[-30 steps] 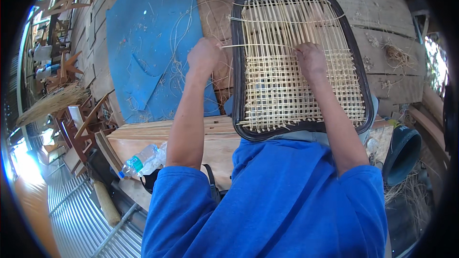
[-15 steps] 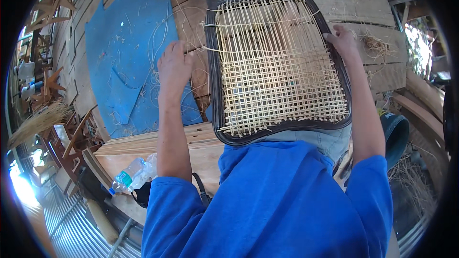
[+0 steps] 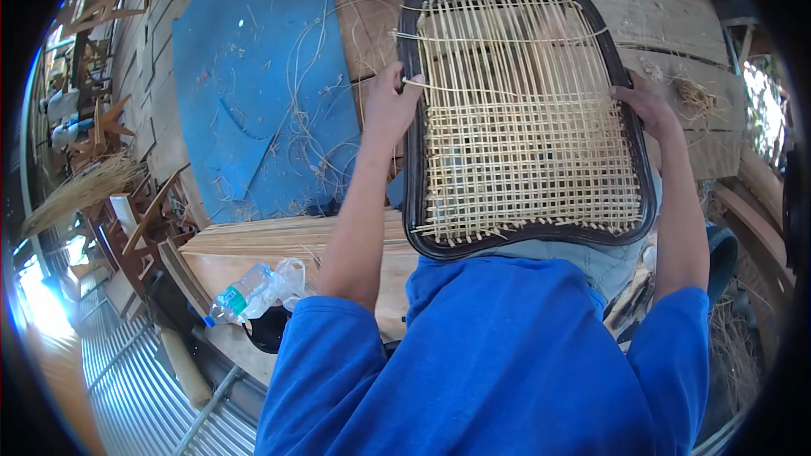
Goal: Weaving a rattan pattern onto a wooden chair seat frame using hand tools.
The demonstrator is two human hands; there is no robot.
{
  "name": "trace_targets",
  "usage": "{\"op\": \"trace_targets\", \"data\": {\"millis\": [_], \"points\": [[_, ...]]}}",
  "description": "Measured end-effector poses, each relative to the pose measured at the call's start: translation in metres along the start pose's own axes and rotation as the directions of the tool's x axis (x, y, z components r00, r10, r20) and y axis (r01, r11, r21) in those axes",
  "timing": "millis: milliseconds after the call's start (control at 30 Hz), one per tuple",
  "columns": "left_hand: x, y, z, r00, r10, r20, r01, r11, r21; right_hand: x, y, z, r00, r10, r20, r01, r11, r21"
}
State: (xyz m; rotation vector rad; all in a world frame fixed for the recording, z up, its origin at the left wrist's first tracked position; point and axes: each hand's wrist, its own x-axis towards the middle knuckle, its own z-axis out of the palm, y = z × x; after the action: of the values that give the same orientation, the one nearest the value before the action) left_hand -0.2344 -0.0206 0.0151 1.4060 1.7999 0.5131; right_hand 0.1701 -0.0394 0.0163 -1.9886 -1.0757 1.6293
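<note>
A dark-framed cane panel, like a chair seat or back, stands before my lap. Its near half is woven in a tight open grid, while the far half has mostly lengthwise strands. My left hand grips the left side of the frame, its thumb beside the protruding end of a loose cross strand. On the right side, my right hand is closed over the frame with the thumb on top; its other fingers are partly hidden. Another cross strand lies farther up, reaching past both sides.
Left of the panel, a blue sheet on the plank floor carries loose cane strands. A plastic bottle lies on the wooden boards at near left. Cane scraps and a dark bucket are to the right.
My left hand has moved right onto the panel's left edge. My right hand has closed on the right edge. The whole view has shifted, placing the panel farther right.
</note>
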Motion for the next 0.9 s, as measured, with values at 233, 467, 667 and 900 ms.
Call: {"op": "trace_targets", "data": {"millis": [233, 467, 667, 900], "points": [[-0.021, -0.012, 0.012, 0.945, 0.317, 0.075, -0.288, 0.921, -0.262, 0.007, 0.001, 0.001, 0.999, 0.029, 0.017, -0.03, 0.997, 0.073], [-0.03, -0.012, 0.023, 0.895, 0.36, -0.263, -0.325, 0.931, 0.167, 0.009, 0.008, -0.003, 0.999, 0.0, 0.043, -0.002, 0.999, 0.041], [-0.033, -0.012, 0.024, 0.878, 0.377, -0.295, -0.329, 0.923, 0.202, 0.004, 0.005, 0.0, 0.999, -0.038, 0.004, 0.038, 0.999, 0.012], [-0.033, -0.008, 0.024, 0.897, 0.328, -0.296, -0.299, 0.944, 0.142, 0.017, -0.006, -0.012, 0.994, -0.085, -0.073, 0.032, 0.84, -0.542]]}}
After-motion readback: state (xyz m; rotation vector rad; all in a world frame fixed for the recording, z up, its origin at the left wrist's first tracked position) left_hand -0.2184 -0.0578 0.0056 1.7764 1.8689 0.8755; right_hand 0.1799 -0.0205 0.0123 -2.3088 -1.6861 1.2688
